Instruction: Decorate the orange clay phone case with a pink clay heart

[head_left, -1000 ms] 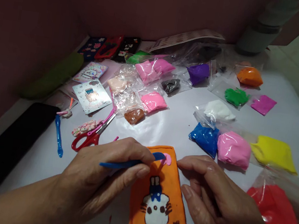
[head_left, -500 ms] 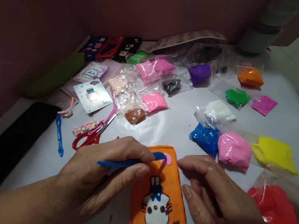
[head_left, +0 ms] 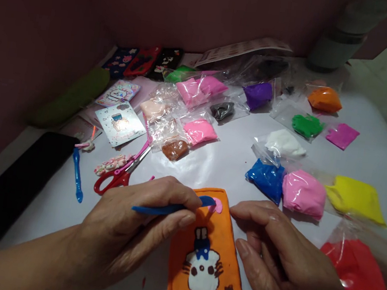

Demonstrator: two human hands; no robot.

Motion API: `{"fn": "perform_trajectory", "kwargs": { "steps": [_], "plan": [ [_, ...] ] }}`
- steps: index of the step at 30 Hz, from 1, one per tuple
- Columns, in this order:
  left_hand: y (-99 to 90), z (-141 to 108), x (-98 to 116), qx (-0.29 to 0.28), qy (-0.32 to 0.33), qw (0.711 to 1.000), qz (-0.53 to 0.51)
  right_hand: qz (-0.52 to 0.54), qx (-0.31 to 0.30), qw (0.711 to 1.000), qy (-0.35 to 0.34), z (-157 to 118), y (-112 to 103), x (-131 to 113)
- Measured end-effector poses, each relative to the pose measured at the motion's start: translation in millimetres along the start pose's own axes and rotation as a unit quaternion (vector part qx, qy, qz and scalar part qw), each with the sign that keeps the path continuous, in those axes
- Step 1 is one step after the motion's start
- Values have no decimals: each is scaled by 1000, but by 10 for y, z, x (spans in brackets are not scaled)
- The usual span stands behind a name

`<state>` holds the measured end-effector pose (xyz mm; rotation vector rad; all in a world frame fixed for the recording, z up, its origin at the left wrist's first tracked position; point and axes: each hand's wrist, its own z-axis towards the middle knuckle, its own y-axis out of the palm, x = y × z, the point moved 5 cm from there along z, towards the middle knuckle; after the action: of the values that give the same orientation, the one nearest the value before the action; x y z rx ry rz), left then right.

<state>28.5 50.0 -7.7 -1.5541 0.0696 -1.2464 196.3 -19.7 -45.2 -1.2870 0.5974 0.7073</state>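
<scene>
Between thumb and fingers my left hand (head_left: pixel 143 224) pinches a blue modelling tool (head_left: pixel 160 208). The tool's curved tip rests at a small pink clay piece (head_left: pixel 218 206) near the top of an orange clay-covered panel (head_left: pixel 178 257). A white cat figure (head_left: pixel 204 275) with a blue bow and several brown stars decorate the panel. My right hand (head_left: pixel 282 256) lies along the panel's right edge, fingers bent and slightly apart, with its index fingertip near the upper corner. Nothing shows in its grasp.
Bags of blue (head_left: pixel 265 179), pink (head_left: pixel 303 193), yellow (head_left: pixel 357 199) and red clay (head_left: pixel 358 271) lie to the right. Red-handled scissors (head_left: pixel 113 183), another blue tool (head_left: pixel 76 177) and a black phone (head_left: pixel 17 183) are at left. A bottle (head_left: pixel 339 40) stands at the back right.
My left hand and the blue tool have shifted slightly to the right, with the tip staying at the pink clay piece. My right hand has barely moved.
</scene>
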Motion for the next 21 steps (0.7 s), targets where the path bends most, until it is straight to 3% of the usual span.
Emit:
{"fn": "perform_trajectory", "kwargs": {
  "steps": [6, 10, 21],
  "plan": [
    [-62, -9, 28, 67, 29, 997, 9, -3, -6, 1000, -4, -7, 3, 17],
    [-29, -35, -40, 49, -12, 998, -22, 7, -9, 1000, -9, 1, 6, 26],
    [5, -16, -47, 40, -21, 998, -36, 7, -19, 1000, -6, 4, 8, 15]
  ]
}}
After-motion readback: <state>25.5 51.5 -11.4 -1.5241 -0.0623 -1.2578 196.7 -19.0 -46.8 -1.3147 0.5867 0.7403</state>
